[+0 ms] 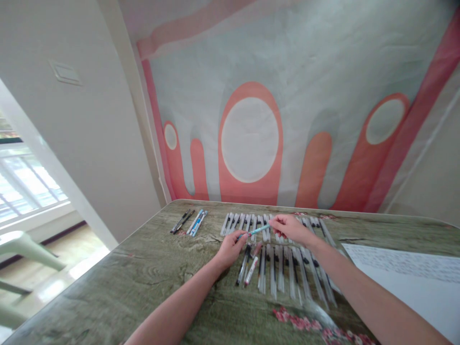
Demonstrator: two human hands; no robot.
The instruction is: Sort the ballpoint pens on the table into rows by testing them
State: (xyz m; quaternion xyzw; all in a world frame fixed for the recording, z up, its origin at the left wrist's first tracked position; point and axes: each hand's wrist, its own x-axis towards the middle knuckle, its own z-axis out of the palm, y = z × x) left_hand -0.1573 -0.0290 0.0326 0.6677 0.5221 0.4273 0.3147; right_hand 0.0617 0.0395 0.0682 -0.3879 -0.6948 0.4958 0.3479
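A light blue pen [259, 229] is held slantwise between both hands above the table. My left hand [231, 248] pinches its lower left end, and my right hand [288, 227] pinches its upper right end. Below them lies a near row of clear tubes with dark ends [281, 270]; a far row of similar clear pieces [235, 223] runs behind the hands and is partly hidden by them. Beside the near row, to its left, are a black pen [243, 266] and a white pen with red markings [251, 271].
Two dark pens [182, 221] and a few blue-and-white pens [197, 223] lie at the far left of the wood-patterned table [143, 268]. A sheet of paper with writing [406, 278] covers the right side. A patterned wall covering [247, 139] rises behind; a green chair [28, 249] stands left.
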